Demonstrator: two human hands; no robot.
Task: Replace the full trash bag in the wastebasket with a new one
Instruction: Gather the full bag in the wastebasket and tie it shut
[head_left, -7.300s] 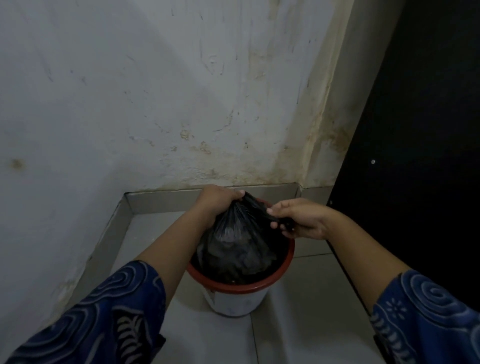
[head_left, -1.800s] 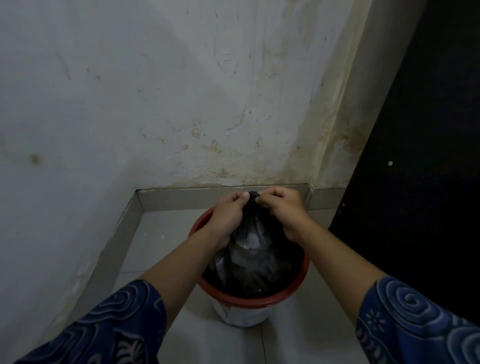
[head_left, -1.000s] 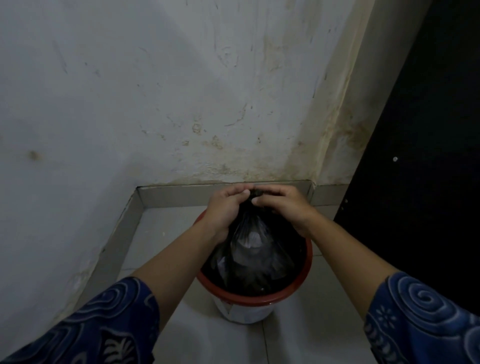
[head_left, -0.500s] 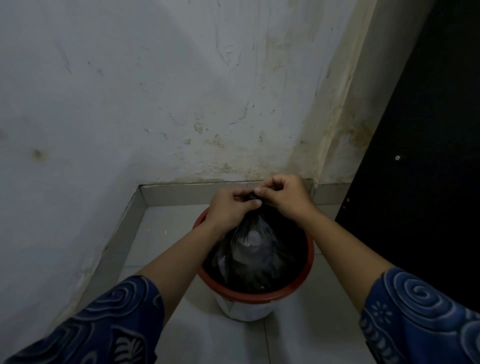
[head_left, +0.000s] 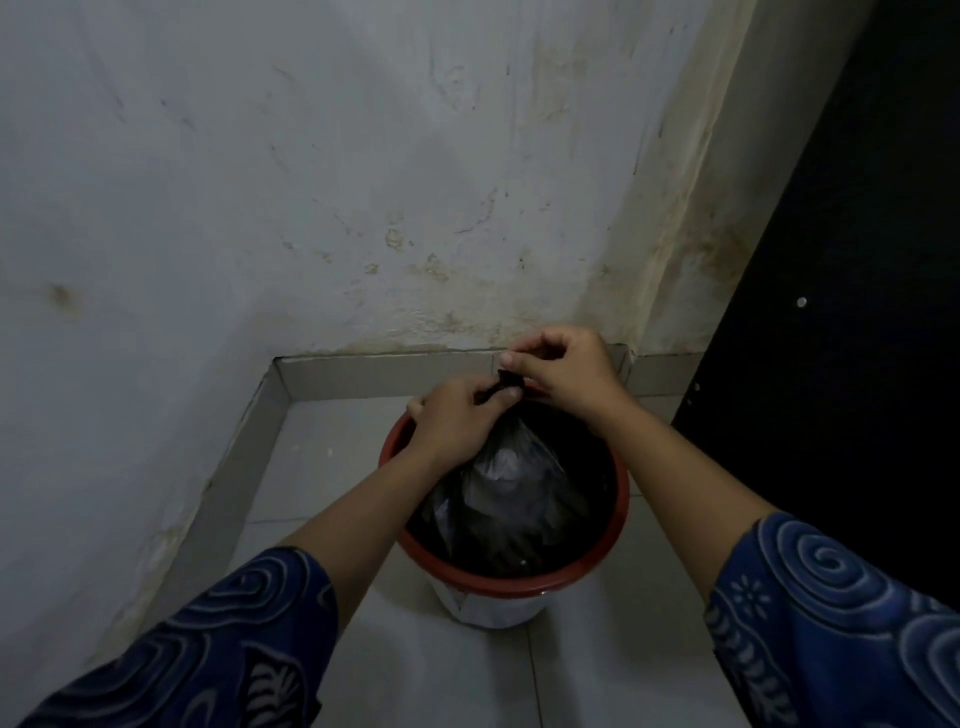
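Note:
A white wastebasket with a red rim stands on the tiled floor in a wall corner. Inside it sits a full black trash bag, its top gathered into a twisted neck above the rim. My left hand pinches that neck from the left. My right hand grips the neck's tip from the right, slightly higher, fingers curled around the black plastic. Pale paper shows through the bag's skin. No new bag is in view.
A stained white wall runs behind and to the left, with a grey tile skirting at its foot. A dark door or panel fills the right side. Pale floor tiles lie in front of the basket.
Both hands have stayed on the gathered bag top. My right hand has lifted slightly and shifted to the right, drawing the neck's tip up, while my left hand holds lower.

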